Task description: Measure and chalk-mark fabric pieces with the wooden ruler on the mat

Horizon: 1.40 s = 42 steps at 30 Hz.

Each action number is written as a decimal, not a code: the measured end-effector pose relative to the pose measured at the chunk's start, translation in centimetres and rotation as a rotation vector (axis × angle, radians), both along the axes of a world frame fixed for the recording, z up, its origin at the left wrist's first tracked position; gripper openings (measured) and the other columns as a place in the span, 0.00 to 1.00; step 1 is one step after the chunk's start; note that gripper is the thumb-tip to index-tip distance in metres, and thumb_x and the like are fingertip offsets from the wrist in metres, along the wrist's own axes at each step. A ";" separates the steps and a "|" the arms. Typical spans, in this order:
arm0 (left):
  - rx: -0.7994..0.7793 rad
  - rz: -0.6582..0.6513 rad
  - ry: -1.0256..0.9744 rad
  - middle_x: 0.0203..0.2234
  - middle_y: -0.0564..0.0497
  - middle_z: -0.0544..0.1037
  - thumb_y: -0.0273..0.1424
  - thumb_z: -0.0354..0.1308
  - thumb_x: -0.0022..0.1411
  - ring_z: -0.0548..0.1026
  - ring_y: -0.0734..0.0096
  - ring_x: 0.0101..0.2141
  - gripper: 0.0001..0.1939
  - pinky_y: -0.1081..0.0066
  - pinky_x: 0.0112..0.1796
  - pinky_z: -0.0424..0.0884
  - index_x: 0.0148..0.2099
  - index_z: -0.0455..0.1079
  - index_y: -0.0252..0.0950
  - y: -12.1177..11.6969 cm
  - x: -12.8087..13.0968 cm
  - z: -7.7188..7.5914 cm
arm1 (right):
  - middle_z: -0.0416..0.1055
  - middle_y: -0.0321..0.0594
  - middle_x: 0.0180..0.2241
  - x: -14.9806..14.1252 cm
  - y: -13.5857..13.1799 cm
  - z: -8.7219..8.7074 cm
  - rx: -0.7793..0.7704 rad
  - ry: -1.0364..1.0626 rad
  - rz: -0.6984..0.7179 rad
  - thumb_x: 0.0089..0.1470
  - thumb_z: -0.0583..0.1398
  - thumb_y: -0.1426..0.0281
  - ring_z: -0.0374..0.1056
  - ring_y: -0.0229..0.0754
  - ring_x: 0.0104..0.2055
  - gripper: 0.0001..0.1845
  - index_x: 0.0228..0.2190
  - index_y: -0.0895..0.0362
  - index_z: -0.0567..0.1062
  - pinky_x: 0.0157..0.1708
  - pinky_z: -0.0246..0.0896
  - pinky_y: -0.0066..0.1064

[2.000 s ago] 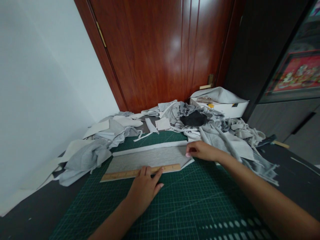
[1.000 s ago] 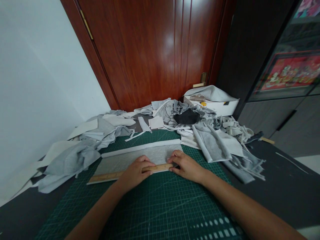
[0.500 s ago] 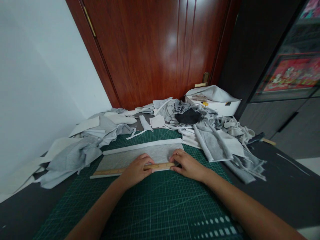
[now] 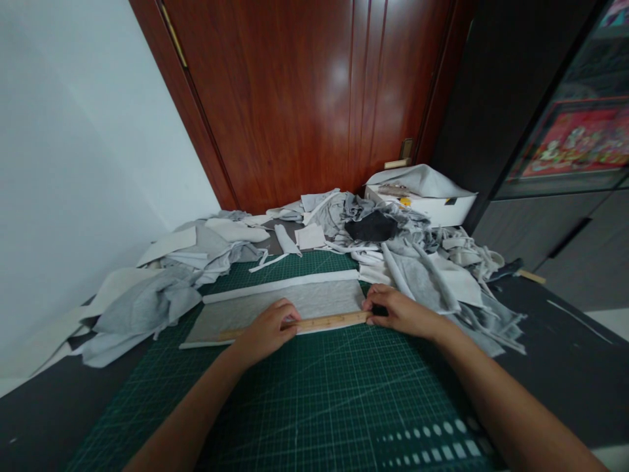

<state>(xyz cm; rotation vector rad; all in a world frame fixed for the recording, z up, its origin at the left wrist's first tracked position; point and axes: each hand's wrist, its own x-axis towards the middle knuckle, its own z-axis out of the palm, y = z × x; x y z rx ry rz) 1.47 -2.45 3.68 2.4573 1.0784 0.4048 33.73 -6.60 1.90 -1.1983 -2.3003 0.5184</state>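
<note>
A grey piece of fabric point(image 4: 314, 295) with white edges along its long sides lies flat on the green cutting mat point(image 4: 314, 400). Along its near edge rests a bamboo ruler point(image 4: 331, 322). My left hand point(image 4: 268, 331) is closed around the ruler near its middle, thumb on the near side and fingers on the far side. At the ruler's right end, by the fabric's right edge, my right hand point(image 4: 400, 309) pinches it between thumb and fingers. Part of the ruler is hidden under my left hand, and its left end shows beyond it.
Piles of grey and white fabric lie to the left point(image 4: 147, 301) and right point(image 4: 422, 275). A white box point(image 4: 447, 211) draped with grey cloth stands at the back right. Behind the table rises a brown wooden door point(image 4: 285, 98), with a wall point(image 4: 88, 144) at left.
The ruler has slid to the right along the fabric's near edge. My right hand has moved right with its end, while my left hand has shifted only slightly left.
</note>
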 end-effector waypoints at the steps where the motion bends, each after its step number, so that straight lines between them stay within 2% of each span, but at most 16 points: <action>1: -0.002 -0.001 -0.003 0.36 0.51 0.71 0.27 0.53 0.57 0.71 0.65 0.39 0.05 0.66 0.43 0.66 0.36 0.68 0.38 0.0 0.0 0.0 | 0.66 0.42 0.36 0.4 0.0 0.1 -0.006 -0.004 0.001 0.53 0.62 0.70 0.64 0.44 0.40 0.06 0.35 0.58 0.74 0.43 0.62 0.36; 7: -0.021 -0.006 0.019 0.37 0.51 0.70 0.28 0.54 0.57 0.70 0.64 0.40 0.05 0.65 0.44 0.66 0.37 0.68 0.38 0.0 -0.1 0.0 | 0.67 0.42 0.35 2.3 0.0 0.5 -0.022 -0.022 0.019 0.54 0.61 0.69 0.64 0.44 0.40 0.07 0.34 0.58 0.75 0.42 0.61 0.36; 14: -0.031 -0.031 -0.017 0.39 0.50 0.70 0.30 0.56 0.57 0.70 0.64 0.42 0.06 0.66 0.45 0.66 0.38 0.70 0.38 0.0 -0.2 -0.2 | 0.67 0.42 0.34 2.9 0.0 0.5 -0.035 -0.041 0.016 0.53 0.60 0.69 0.65 0.43 0.39 0.06 0.33 0.58 0.74 0.42 0.61 0.35; 19: -0.025 -0.022 -0.018 0.39 0.51 0.70 0.30 0.55 0.57 0.70 0.64 0.41 0.06 0.65 0.45 0.66 0.38 0.70 0.38 0.0 -0.2 -0.3 | 0.66 0.42 0.36 2.0 -0.1 0.5 -0.002 -0.043 -0.012 0.53 0.60 0.70 0.65 0.43 0.40 0.07 0.36 0.58 0.74 0.43 0.62 0.35; 23: -0.023 -0.026 -0.009 0.38 0.50 0.70 0.30 0.55 0.57 0.70 0.64 0.41 0.06 0.65 0.45 0.66 0.37 0.69 0.38 -0.1 0.0 -0.2 | 0.66 0.44 0.40 0.3 -0.3 0.3 0.045 -0.035 -0.016 0.52 0.62 0.70 0.65 0.45 0.44 0.11 0.40 0.57 0.73 0.48 0.61 0.38; 27: -0.018 0.017 0.002 0.37 0.50 0.70 0.28 0.54 0.56 0.70 0.64 0.41 0.05 0.64 0.45 0.66 0.37 0.68 0.38 -0.1 0.3 0.0 | 0.67 0.44 0.42 -0.8 -0.2 -0.2 0.052 -0.018 -0.019 0.55 0.59 0.73 0.65 0.44 0.45 0.11 0.42 0.57 0.73 0.49 0.61 0.38; 34: 0.006 0.020 -0.002 0.37 0.50 0.71 0.26 0.53 0.56 0.71 0.63 0.41 0.06 0.64 0.46 0.66 0.38 0.68 0.38 0.2 0.3 -0.6 | 0.68 0.45 0.44 -0.8 0.6 -1.3 0.096 0.045 -0.060 0.55 0.59 0.74 0.65 0.45 0.48 0.12 0.43 0.56 0.74 0.52 0.60 0.40; 42: 0.020 0.081 -0.030 0.39 0.49 0.70 0.26 0.53 0.56 0.70 0.62 0.43 0.09 0.64 0.45 0.68 0.40 0.68 0.38 -0.2 0.8 -0.3 | 0.67 0.45 0.44 -1.2 1.4 -1.6 0.082 0.111 -0.096 0.52 0.59 0.78 0.64 0.45 0.49 0.15 0.43 0.57 0.73 0.53 0.59 0.41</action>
